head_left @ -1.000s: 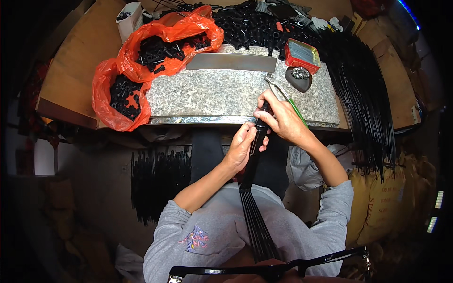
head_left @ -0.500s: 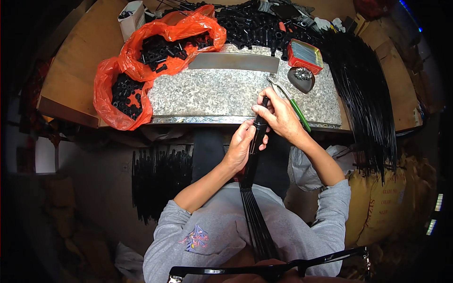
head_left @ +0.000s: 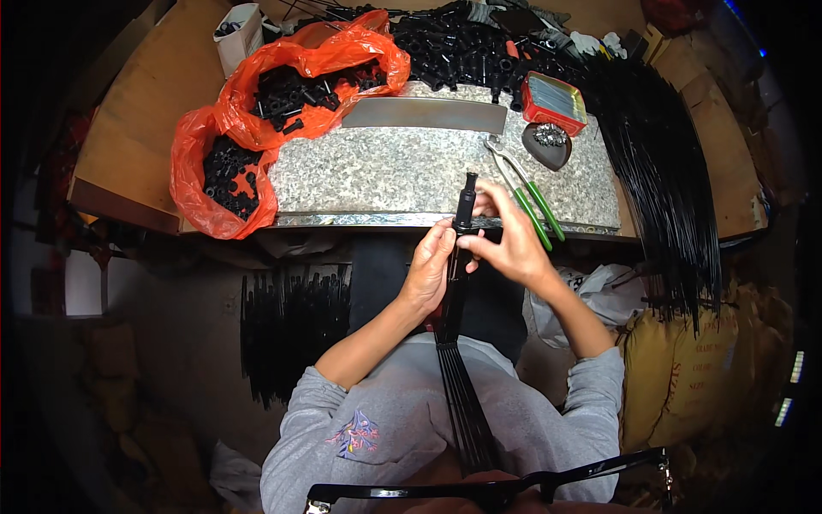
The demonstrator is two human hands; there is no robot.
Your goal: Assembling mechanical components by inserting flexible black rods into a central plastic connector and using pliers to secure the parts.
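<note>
My left hand (head_left: pixel 431 264) is closed around a slim black umbrella frame (head_left: pixel 454 300), a bundle of thin rods. The frame stands tilted in front of me, and its lower rods run down over my grey top. A black tubular end piece (head_left: pixel 465 208) sticks up above my left thumb. Curled about this upper part is my right hand (head_left: pixel 515 244), its thumb touching the frame just below the tube and its bent fingers beside and behind it. Those fingertips are partly hidden. Green-handled pliers (head_left: pixel 535 210) lie on the stone slab (head_left: pixel 368 176), just beyond my right hand.
Orange plastic bags (head_left: pixel 193 171) of small black parts stand at left. A metal strip (head_left: pixel 424 114) crosses the slab's back. At right are a red box (head_left: pixel 548 110) of thin pieces, a dark dish (head_left: pixel 552 154) of shiny bits and long black rods (head_left: pixel 664 163). More rods (head_left: pixel 291 334) hang below left.
My right hand has moved down from the top of the tubular piece, which now shows uncovered. The pliers have shifted slightly and their handles lie further apart. My left hand keeps its hold.
</note>
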